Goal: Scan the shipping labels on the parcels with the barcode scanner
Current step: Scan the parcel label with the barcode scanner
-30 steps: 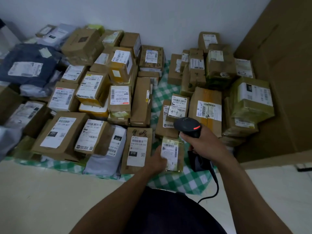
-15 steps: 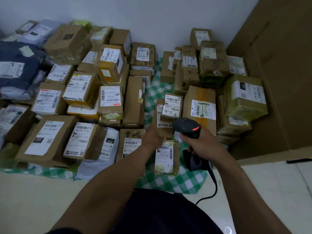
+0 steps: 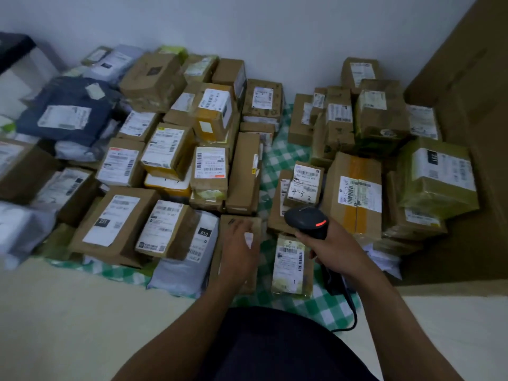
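Note:
My right hand [image 3: 339,250] grips a black barcode scanner [image 3: 306,221] with a red light lit; its head points toward the parcels ahead. Just below the scanner a small taped parcel [image 3: 292,266] lies flat with a white label marked "1". My left hand [image 3: 238,253] lies with relaxed fingers over the flat brown box [image 3: 233,224] to that parcel's left and covers most of its label. Behind the scanner sits a small box [image 3: 304,185] hand-marked "4-3 2".
Several labelled cardboard boxes and poly mailers crowd a green checked cloth [image 3: 283,158] on the floor. A large cardboard sheet [image 3: 472,86] leans at the right. The scanner cable [image 3: 353,317] trails down beside my lap. Pale bare floor [image 3: 68,312] lies at the lower left.
My left hand left the small parcel marked "1", reached up toward the "4-3 2" box, then came down left onto the flat brown box. The scanner hand barely moved.

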Demonstrator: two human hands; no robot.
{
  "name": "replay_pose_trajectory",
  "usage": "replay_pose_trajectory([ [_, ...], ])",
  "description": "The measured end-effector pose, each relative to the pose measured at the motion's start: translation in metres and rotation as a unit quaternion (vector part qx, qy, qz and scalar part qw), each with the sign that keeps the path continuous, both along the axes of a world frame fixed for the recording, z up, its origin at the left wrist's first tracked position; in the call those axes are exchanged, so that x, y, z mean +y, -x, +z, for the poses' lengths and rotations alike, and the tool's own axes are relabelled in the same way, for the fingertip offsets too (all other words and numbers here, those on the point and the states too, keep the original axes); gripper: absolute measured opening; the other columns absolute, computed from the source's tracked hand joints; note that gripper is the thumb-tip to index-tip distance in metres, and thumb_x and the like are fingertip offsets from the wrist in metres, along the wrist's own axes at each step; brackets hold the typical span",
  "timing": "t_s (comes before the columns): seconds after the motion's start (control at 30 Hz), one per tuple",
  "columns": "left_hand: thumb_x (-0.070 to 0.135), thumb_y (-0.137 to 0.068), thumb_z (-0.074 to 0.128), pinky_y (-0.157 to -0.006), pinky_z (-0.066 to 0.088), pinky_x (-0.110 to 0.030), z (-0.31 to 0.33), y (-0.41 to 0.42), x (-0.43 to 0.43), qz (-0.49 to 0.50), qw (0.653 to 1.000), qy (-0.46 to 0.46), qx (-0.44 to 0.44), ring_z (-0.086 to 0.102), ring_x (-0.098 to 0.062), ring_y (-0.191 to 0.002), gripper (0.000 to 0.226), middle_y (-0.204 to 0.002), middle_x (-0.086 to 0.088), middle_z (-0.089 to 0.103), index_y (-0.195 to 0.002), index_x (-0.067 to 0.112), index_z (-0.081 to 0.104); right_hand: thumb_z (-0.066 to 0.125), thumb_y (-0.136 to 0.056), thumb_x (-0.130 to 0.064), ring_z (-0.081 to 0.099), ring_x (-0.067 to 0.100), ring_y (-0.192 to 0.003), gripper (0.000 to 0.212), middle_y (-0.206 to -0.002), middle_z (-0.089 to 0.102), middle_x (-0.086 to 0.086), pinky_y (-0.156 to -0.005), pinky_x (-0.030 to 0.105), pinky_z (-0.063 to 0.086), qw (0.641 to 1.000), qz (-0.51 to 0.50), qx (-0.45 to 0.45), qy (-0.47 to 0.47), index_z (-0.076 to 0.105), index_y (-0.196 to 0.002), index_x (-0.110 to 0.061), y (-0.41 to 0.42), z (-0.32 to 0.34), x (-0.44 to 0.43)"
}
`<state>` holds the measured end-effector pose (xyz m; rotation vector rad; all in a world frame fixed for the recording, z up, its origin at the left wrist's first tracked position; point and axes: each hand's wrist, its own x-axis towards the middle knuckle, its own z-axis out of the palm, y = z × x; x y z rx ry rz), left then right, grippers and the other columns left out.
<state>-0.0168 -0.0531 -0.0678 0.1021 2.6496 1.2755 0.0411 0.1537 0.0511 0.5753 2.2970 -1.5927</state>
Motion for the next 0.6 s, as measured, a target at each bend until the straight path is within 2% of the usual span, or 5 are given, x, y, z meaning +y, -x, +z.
replay_pose_trajectory([
  [0.07,0.024,-0.096,0.068,-0.117,0.031,-0.037,-0.011,-0.014,-0.026,0.011,0.997,0.08,-0.005,0.039,-0.029,-0.14,0.055,-0.154,-0.008,0.044,-0.147,0.016,0.049,0.07,-0.099,-0.031,0.069,0.003,-0.064,0.049,-0.107,0.072,-0.009,-0.055,0.016,0.051,1.0,0.013,-0.008,-0.002,0.053,-0.145,-0.032,0.008,-0.003,-0.007],
  [0.17,0.032,-0.09,0.073,-0.121,0.026,-0.045,-0.025,-0.026,-0.041,-0.006,0.988,0.151,-0.009,0.029,-0.032,-0.147,0.076,-0.161,-0.011,0.033,-0.155,0.016,0.037,0.071,-0.098,-0.033,0.071,0.005,-0.066,0.055,-0.11,0.072,-0.011,-0.063,0.026,0.055,0.999,0.034,-0.016,-0.001,0.049,-0.148,-0.036,0.019,-0.008,-0.015],
  [0.47,0.049,-0.07,0.088,-0.123,0.02,-0.046,-0.03,-0.022,-0.028,0.038,0.988,0.138,-0.056,0.021,-0.035,-0.152,0.129,-0.166,-0.017,0.022,-0.164,0.015,0.005,0.07,-0.099,-0.031,0.069,0.006,-0.068,0.055,-0.111,0.07,-0.01,-0.059,0.022,0.053,0.997,0.067,-0.036,0.008,0.045,-0.148,-0.033,0.02,-0.012,-0.022],
  [0.53,0.055,-0.06,0.092,-0.122,0.027,-0.047,-0.033,-0.019,-0.029,0.061,0.987,0.107,-0.104,0.028,-0.035,-0.151,0.142,-0.164,-0.015,0.029,-0.163,0.013,0.004,0.069,-0.099,-0.032,0.07,0.009,-0.071,0.055,-0.114,0.069,-0.01,-0.059,0.023,0.053,0.997,0.068,-0.042,0.003,0.046,-0.149,-0.033,0.02,-0.014,-0.021],
  [0.6,0.056,-0.052,0.096,-0.117,0.037,-0.047,-0.032,-0.019,-0.033,0.079,0.982,0.071,-0.156,0.04,-0.033,-0.145,0.14,-0.157,-0.011,0.043,-0.158,0.013,0.015,0.07,-0.099,-0.033,0.072,0.011,-0.074,0.055,-0.116,0.068,-0.012,-0.061,0.024,0.054,0.997,0.065,-0.051,-0.004,0.046,-0.149,-0.033,0.018,-0.016,-0.02],
])
